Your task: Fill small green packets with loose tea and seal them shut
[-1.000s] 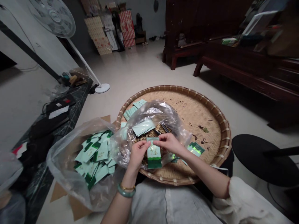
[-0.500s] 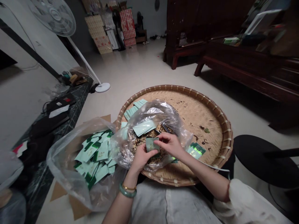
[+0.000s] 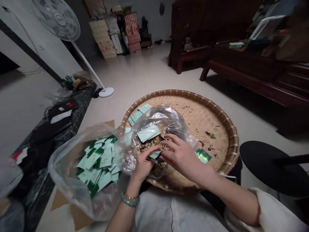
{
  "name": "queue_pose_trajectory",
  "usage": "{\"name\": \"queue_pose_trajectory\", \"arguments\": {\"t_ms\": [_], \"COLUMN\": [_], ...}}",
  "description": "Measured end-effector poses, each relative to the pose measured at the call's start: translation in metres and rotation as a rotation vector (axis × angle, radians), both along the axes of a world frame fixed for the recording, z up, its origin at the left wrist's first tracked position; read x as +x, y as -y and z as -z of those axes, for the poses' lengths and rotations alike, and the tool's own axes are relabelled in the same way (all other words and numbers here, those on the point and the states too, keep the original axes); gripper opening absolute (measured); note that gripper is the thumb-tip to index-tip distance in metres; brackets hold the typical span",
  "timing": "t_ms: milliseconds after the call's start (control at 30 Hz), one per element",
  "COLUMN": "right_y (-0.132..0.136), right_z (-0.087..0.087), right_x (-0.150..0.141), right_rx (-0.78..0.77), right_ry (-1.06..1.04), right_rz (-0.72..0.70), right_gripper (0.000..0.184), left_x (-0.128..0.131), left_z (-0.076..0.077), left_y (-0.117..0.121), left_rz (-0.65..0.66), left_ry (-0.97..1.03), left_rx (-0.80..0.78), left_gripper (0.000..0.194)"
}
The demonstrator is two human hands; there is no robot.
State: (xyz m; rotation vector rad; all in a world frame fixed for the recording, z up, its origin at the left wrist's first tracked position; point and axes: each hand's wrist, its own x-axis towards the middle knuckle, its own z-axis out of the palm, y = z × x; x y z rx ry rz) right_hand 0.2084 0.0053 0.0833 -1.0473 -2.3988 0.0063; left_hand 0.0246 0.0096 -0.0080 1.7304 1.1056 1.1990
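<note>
While the left hand [image 3: 143,165] grips a small packet [image 3: 154,155] between thumb and fingers near frame centre, the right hand [image 3: 182,158] is at its right side, fingers bent and partly spread; whether these pinch the packet's edge, cannot tell. Packet position: at the left fingertips, just beyond the left palm, above the loose grain [image 3: 154,141].

Orientation: packet tilted and strongly foreshortened, showing as a narrow pale-green strip, its right end toward the right fingers. Direction of its long axis: cannot tell.

Labels: none readable on the held packet. Packets [image 3: 106,158] in the plastic bag [image 3: 62,167] at lower left carry small gold marks, too small to read.

Left wrist: green bangle [image 3: 130,201]. Under the hands, a clear bag [image 3: 166,111] holds the grain, with a stack of flat packets [image 3: 149,133] on top and a thin dark tool [image 3: 163,138] near the right fingers. All sit in a round woven tray [image 3: 233,141]; darker green packets [image 3: 203,155] lie at its right. Far off, upper left: white fan [image 3: 58,21], hub lettering illegible; behind it, stacked boxes [image 3: 102,38].
</note>
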Motion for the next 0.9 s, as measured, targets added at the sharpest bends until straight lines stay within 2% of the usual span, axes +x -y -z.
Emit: {"name": "queue_pose_trajectory", "arguments": {"t_ms": [133,267,500,767,900], "right_y": [-0.002,-0.007,-0.014,-0.013,-0.012], "right_z": [-0.001,0.001,0.008,-0.008,-0.010], "right_x": [-0.013,-0.023,-0.011,0.003,0.007], "right_rx": [-0.172,-0.295,-0.293,-0.357,-0.355], "right_ry": [0.267,0.344,0.179,0.161,0.053], "right_rz": [0.084,0.110,0.014,0.052,0.006], "right_gripper": [0.006,0.011,0.005,0.008,0.008], "left_x": [0.000,-0.001,0.000,0.000,-0.001], "left_z": [0.002,0.001,0.002,0.002,0.000], "left_y": [0.001,0.003,0.003,0.001,0.001], "left_rz": [-0.022,-0.034,-0.026,-0.031,-0.041], "left_ry": [-0.076,-0.096,-0.007,0.005,0.016], "left_rx": [-0.003,-0.061,-0.211,-0.203,-0.198], "left_gripper": [0.048,0.046,0.042,0.038,0.037]}}
